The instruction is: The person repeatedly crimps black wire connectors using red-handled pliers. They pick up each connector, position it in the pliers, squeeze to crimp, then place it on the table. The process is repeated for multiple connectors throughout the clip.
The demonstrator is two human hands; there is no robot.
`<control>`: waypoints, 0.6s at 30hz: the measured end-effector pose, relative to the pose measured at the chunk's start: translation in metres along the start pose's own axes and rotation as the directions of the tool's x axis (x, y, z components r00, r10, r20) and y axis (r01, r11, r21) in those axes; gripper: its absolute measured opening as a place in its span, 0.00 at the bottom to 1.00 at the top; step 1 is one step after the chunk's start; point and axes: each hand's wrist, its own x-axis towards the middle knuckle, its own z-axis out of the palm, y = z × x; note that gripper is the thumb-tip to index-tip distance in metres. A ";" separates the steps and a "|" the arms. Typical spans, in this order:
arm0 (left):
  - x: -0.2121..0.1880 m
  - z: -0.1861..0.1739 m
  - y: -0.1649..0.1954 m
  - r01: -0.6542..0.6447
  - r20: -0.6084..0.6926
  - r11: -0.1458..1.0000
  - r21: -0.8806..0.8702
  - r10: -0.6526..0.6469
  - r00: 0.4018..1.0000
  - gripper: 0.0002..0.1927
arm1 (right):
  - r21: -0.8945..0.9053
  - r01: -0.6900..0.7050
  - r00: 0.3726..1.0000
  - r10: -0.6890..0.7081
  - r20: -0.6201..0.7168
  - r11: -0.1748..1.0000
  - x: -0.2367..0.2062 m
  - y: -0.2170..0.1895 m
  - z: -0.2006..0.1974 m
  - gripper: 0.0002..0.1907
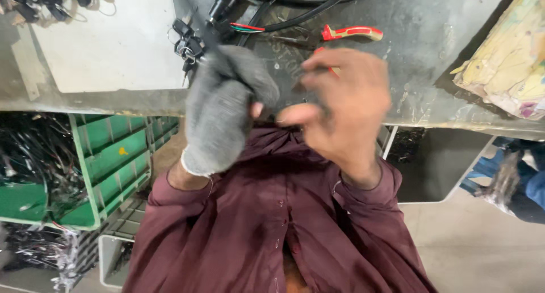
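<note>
— Cable [218, 43], black and thin, ran from the metal bench [420, 60] down into the gloved left hand [218, 114]; looked light, limp and bendy, probably a bit slick on its sheath. Best gripped along the sheath, close to the end being worked, not at the bare tip.

— Seen from the head view only. And the left fingers?

— Curled tight into a fist around the cable, grey knit glove [213, 128] covering all but one bare fingertip [257, 108] poking out near the middle.

— Right hand [340, 108]?

— Bare, blurred. Thumb and forefinger pressed together, pinching something small just beside the left fist; could not tell what exactly, likely the cable's end. Other fingers loosely bent above.

— Anything nearby?

— Red and yellow pliers [349, 32] lay on the bench just beyond the right hand. Bunch of keys [184, 43] sat beside the cable, against a white board [108, 38]. More black cables with red and green wires [250, 27] further back. Green crate [113, 162] stood below on the left, dark wire bundles [34, 157] over it.
</note>
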 end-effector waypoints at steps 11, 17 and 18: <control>-0.021 0.056 -0.041 -0.284 0.622 0.925 0.252 0.070 0.780 0.14 | 0.985 -0.145 0.984 0.114 0.134 0.094 0.000 0.029 -0.070 0.17; -0.005 0.045 -0.028 -0.155 0.587 0.980 0.128 0.051 0.808 0.11 | 0.973 0.143 0.948 0.259 -0.188 0.184 -0.043 0.057 -0.052 0.12; 0.000 0.042 -0.021 -0.231 0.596 0.958 0.168 0.089 0.798 0.10 | 0.971 0.124 0.947 0.269 -0.178 0.207 -0.044 0.058 -0.049 0.11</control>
